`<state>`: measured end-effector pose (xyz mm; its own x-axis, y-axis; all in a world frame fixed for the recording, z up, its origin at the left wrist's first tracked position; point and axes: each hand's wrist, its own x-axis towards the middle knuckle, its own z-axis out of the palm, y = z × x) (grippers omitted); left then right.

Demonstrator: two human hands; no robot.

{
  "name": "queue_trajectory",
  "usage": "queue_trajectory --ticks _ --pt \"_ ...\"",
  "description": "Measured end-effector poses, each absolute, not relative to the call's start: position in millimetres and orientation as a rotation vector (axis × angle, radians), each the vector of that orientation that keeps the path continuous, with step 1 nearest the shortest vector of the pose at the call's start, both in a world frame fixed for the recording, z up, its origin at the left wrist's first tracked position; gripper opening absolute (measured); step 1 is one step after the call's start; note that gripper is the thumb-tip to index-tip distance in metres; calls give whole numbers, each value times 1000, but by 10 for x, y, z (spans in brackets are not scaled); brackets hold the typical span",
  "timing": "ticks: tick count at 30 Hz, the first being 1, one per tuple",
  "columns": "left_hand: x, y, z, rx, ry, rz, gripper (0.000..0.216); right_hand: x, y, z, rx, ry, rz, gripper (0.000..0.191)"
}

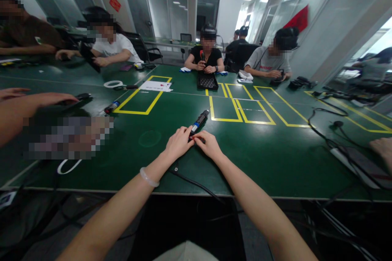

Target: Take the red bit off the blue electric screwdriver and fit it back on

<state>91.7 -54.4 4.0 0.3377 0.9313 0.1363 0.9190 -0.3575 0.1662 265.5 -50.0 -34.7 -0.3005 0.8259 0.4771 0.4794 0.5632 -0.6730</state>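
Note:
A black pen-like tool (pixel 200 122) with a blue and white label and a silvery tip lies slantwise over the green table, its tip pointing away from me to the right. My left hand (pixel 179 142) has its fingers closed round the near part of it. At the near end, my right hand (pixel 208 145) pinches with thumb and fingertips close against the left fingers. A small reddish bit shows between the fingertips; what it is I cannot make out. Both hands rest close to the table top, and they hide the tool's near end.
A black cable (pixel 196 182) runs over the table's near edge. Yellow tape rectangles (pixel 226 120) mark the green table (pixel 260 151). To the left lie a similar dark tool (pixel 112 107) and a white paper (pixel 154 86). A co-worker opposite sits behind a black tray (pixel 207 81); another person's arm (pixel 27 108) reaches in at left.

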Motion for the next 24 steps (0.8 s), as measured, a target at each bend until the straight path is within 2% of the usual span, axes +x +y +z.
queue_trajectory --ticks 8,24 --pt "779 -527 151 2408 1804 240 58 2693 -488 -338 -1104 -1947 536 16" --pt "-441 -151 52 2129 2196 176 68 2703 -504 -307 -1127 -1940 598 14"
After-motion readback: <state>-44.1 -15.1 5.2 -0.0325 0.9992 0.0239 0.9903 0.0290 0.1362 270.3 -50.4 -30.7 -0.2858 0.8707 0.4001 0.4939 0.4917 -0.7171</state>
